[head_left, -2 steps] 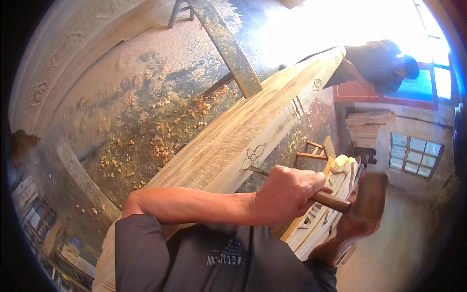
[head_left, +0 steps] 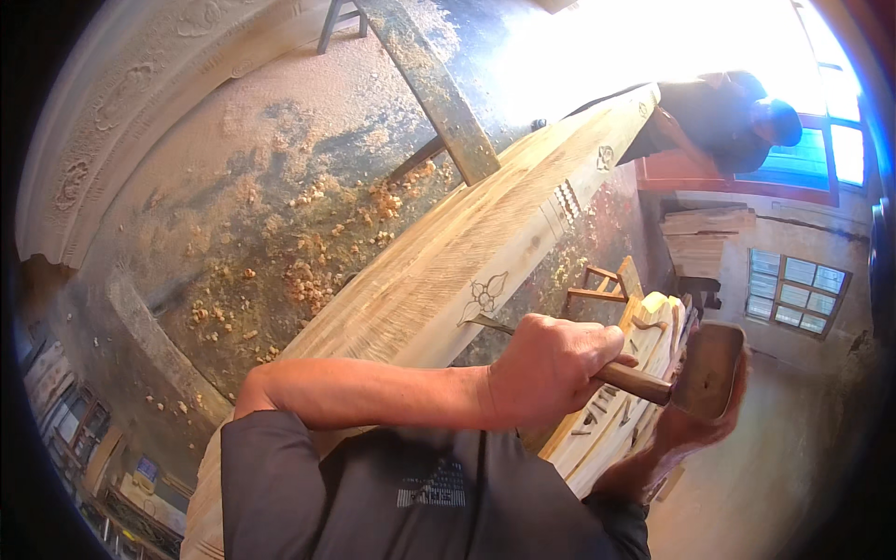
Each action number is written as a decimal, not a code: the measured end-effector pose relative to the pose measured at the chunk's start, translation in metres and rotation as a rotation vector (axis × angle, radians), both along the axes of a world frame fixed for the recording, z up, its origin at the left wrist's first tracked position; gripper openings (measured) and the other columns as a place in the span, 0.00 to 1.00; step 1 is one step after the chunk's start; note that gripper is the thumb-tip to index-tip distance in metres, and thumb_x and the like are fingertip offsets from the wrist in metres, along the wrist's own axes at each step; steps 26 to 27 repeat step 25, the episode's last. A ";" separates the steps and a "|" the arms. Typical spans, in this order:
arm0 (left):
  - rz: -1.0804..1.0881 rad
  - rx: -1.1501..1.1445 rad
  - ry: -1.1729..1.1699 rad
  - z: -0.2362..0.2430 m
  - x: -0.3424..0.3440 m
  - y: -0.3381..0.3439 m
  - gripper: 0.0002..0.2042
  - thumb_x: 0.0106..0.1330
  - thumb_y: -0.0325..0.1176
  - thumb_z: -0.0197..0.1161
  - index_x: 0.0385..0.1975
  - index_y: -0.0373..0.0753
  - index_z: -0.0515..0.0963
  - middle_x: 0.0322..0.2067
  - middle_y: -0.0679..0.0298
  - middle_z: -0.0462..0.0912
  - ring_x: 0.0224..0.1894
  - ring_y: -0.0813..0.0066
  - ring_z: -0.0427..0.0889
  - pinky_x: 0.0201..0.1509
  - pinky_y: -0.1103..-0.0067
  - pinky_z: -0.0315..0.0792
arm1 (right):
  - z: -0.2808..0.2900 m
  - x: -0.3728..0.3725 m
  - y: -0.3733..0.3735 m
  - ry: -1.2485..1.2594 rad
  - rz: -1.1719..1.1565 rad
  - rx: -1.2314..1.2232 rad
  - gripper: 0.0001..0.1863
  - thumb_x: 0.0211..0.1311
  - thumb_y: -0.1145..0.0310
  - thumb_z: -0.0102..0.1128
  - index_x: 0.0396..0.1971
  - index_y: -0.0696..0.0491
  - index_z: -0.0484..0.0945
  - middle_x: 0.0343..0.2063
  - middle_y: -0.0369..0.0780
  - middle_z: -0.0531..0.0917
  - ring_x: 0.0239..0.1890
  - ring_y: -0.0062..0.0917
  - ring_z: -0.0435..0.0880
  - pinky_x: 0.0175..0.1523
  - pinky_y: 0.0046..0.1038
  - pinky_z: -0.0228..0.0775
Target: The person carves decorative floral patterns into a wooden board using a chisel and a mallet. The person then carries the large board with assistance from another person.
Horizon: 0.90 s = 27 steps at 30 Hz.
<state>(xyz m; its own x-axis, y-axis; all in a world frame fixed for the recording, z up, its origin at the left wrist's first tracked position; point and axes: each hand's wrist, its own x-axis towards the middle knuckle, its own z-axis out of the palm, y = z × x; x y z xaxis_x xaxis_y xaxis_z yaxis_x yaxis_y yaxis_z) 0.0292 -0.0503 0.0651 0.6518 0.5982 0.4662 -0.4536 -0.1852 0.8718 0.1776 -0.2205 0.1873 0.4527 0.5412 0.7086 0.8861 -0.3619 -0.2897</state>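
My left hand (head_left: 551, 369) is closed around a wood-carving chisel, its steel blade (head_left: 493, 323) slanting left onto the edge of a long timber beam (head_left: 373, 289). The tip meets the lower side of a flower outline (head_left: 484, 293) marked on the beam's narrow face. Out of my fist, the chisel's wooden handle (head_left: 635, 381) points right toward a block-shaped wooden mallet (head_left: 710, 370). The mallet's face is at the handle's end; whether they touch, I cannot tell. My right hand (head_left: 695, 429) is behind the mallet, partly hidden by it, with its fingers wrapped on it.
Below the mallet, a wooden bench (head_left: 597, 425) carries several loose carving tools. A narrow support plank (head_left: 439, 103) meets the beam's far side. Wood shavings (head_left: 313, 280) litter the floor. Another person (head_left: 714, 126) bends over the beam's far end. A carved pale panel (head_left: 121, 103) stands at upper left.
The mallet has gone from blurred to sharp, and its face is turned more toward view beside the chisel handle. My left hand and the blade have kept their place on the beam.
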 end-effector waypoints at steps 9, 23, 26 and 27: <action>-0.082 0.025 0.079 0.001 0.001 0.001 0.11 0.55 0.25 0.72 0.27 0.38 0.72 0.23 0.55 0.79 0.29 0.51 0.86 0.28 0.62 0.76 | 0.009 -0.037 0.008 -0.149 -0.157 -0.425 0.24 0.68 0.70 0.62 0.61 0.64 0.75 0.54 0.47 0.82 0.61 0.37 0.79 0.67 0.38 0.71; -0.362 0.182 0.087 -0.013 -0.011 -0.021 0.19 0.66 0.43 0.72 0.19 0.41 0.73 0.17 0.59 0.78 0.22 0.56 0.84 0.22 0.65 0.73 | -0.020 -0.021 -0.040 0.083 -0.148 0.006 0.39 0.60 0.75 0.75 0.68 0.62 0.63 0.40 0.39 0.80 0.41 0.25 0.79 0.67 0.38 0.65; -0.336 0.165 0.083 -0.012 -0.010 -0.021 0.19 0.65 0.43 0.73 0.19 0.42 0.73 0.17 0.59 0.79 0.22 0.56 0.85 0.22 0.65 0.74 | -0.021 -0.016 -0.056 0.112 -0.165 0.009 0.40 0.60 0.73 0.76 0.68 0.62 0.63 0.41 0.38 0.81 0.42 0.24 0.79 0.70 0.41 0.62; -0.336 0.165 0.083 -0.012 -0.010 -0.021 0.19 0.65 0.43 0.73 0.19 0.42 0.73 0.17 0.59 0.79 0.22 0.56 0.85 0.22 0.65 0.74 | -0.021 -0.016 -0.056 0.112 -0.165 0.009 0.40 0.60 0.73 0.76 0.68 0.62 0.63 0.41 0.38 0.81 0.42 0.24 0.79 0.70 0.41 0.62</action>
